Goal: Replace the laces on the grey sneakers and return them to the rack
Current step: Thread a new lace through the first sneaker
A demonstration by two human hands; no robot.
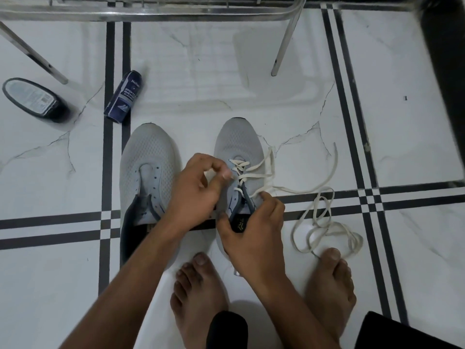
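Two grey sneakers stand side by side on the tiled floor, toes pointing away from me. The left sneaker (148, 167) has bare eyelets with no lace. The right sneaker (239, 142) is partly laced with a cream lace (254, 170) whose loose ends trail off to the right. My left hand (198, 187) pinches the lace at the shoe's left eyelet row. My right hand (251, 227) grips the dark tongue and the collar of the right sneaker, thumb near the lower eyelets. A second cream lace (324, 227) lies coiled on the floor at the right.
A dark blue sneaker-cleaner can (123, 96) lies on its side behind the left shoe. A black oval container (32, 99) sits far left. The metal shoe rack (156, 11) with its legs spans the top. My bare feet (198, 293) rest below the shoes.
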